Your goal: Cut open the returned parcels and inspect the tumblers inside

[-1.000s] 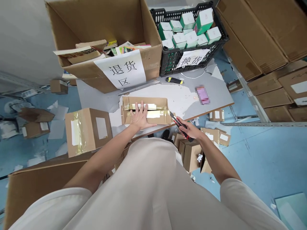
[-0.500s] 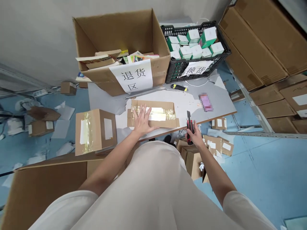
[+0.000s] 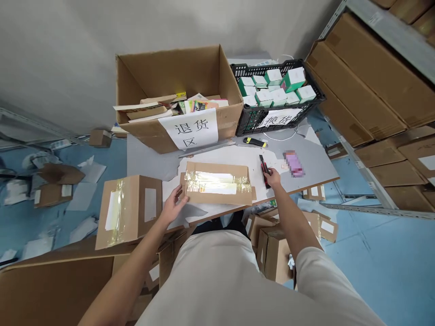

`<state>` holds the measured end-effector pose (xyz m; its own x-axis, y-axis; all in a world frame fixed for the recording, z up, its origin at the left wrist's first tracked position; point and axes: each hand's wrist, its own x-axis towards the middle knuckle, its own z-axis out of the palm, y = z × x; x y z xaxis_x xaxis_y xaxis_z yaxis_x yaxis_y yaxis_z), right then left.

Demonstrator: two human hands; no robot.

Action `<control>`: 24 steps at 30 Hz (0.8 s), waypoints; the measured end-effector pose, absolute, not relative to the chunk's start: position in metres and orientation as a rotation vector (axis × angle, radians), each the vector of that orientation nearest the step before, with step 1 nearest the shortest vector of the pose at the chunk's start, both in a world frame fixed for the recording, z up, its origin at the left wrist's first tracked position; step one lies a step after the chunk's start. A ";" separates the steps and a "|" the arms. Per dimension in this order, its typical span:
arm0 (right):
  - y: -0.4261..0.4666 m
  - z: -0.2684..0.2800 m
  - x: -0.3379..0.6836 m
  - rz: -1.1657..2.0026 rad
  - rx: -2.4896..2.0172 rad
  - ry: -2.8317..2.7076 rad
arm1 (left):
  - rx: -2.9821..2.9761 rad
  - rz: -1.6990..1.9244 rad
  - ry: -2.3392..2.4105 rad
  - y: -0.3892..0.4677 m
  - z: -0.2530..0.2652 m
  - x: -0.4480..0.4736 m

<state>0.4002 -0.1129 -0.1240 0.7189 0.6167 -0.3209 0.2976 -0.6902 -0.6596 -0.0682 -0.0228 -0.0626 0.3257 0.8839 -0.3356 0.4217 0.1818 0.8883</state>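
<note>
A long, low cardboard box (image 3: 220, 183) with shiny yellowish tape and white labels lies across the table (image 3: 154, 151) in front of me. At its left end is my left hand (image 3: 174, 206), fingers loosely curved and thumb apart, close against the box's near corner; whether it presses on the cardboard I cannot tell. My right hand (image 3: 273, 177) is closed around a red and black utility knife (image 3: 264, 170) low over the tabletop, right of the box. The knife points away from me. A second cutter, black and yellow (image 3: 254, 142), lies farther back.
Behind stand a large open carton (image 3: 227, 121) of books with a paper sign and a black crate (image 3: 242, 124) of green-white boxes. A taped carton (image 3: 131, 210) sits left. A pink blurred item (image 3: 294, 164) lies right. Shelving with cartons (image 3: 367, 86) flanks the right; boxes and paper litter the floor.
My left hand has slid off the box's top to its left end. My right hand has brought the utility knife from the table's front edge in over the tabletop. The view has tilted up.
</note>
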 end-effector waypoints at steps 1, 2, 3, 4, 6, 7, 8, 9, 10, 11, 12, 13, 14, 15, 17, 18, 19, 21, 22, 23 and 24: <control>-0.113 -0.127 0.403 0.715 -2.358 -0.680 | 1.411 0.501 1.263 -0.024 -0.064 -0.066; -0.114 -0.130 0.405 0.708 -2.376 -0.672 | 1.396 0.507 1.248 -0.026 -0.066 -0.064; -0.116 -0.132 0.404 0.693 -2.393 -0.664 | 1.386 0.514 1.240 -0.027 -0.066 -0.061; -0.118 -0.133 0.403 0.667 -2.409 -0.657 | 1.381 0.517 1.236 -0.028 -0.066 -0.058; -0.123 -0.129 0.394 0.592 -2.440 -0.639 | 1.380 0.523 1.253 -0.029 -0.066 -0.053; -0.126 -0.124 0.388 0.564 -2.439 -0.642 | 1.379 0.524 1.267 -0.028 -0.064 -0.051; -0.128 -0.116 0.380 0.563 -2.409 -0.669 | 1.368 0.529 1.283 -0.027 -0.062 -0.048; -0.130 -0.106 0.370 0.589 -2.346 -0.729 | 1.342 0.537 1.303 -0.025 -0.059 -0.045; -0.131 -0.094 0.359 0.628 -2.259 -0.820 | 1.306 0.545 1.326 -0.023 -0.056 -0.041; -0.129 -0.081 0.347 0.674 -2.150 -0.937 | 1.268 0.553 1.354 -0.021 -0.052 -0.036; -0.127 -0.068 0.336 0.705 -2.050 -1.071 | 1.235 0.556 1.385 -0.018 -0.047 -0.030; -0.122 -0.055 0.324 0.699 -1.993 -1.199 | 1.212 0.554 1.412 -0.017 -0.044 -0.024; -0.116 -0.044 0.313 0.705 -1.965 -1.317 | 1.202 0.551 1.435 -0.016 -0.041 -0.017; -0.109 -0.035 0.303 0.745 -1.953 -1.425 | 1.201 0.552 1.451 -0.015 -0.039 -0.010; -0.097 -0.024 0.288 0.876 -1.983 -1.541 | 1.199 0.569 1.473 -0.017 -0.040 0.001; -0.093 -0.022 0.282 0.945 -2.000 -1.541 | 1.194 0.578 1.475 -0.018 -0.042 0.005; -0.090 -0.022 0.277 1.000 -2.019 -1.507 | 1.189 0.593 1.476 -0.019 -0.045 0.008; -0.090 -0.023 0.270 1.037 -2.074 -1.411 | 1.191 0.627 1.482 -0.020 -0.052 0.011; -0.092 -0.023 0.267 1.019 -2.121 -1.382 | 1.197 0.642 1.495 -0.020 -0.056 0.012; -0.093 -0.022 0.264 0.986 -2.180 -1.382 | 1.206 0.655 1.518 -0.020 -0.058 0.012; -0.094 -0.020 0.262 0.947 -2.238 -1.408 | 1.213 0.666 1.546 -0.020 -0.060 0.012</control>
<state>0.2619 -0.0942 -0.0199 0.2900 0.8872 -0.3587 0.6668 -0.4562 -0.5892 0.0123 -0.0204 -0.0600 0.0241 0.9271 -0.3740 0.3647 0.3401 0.8668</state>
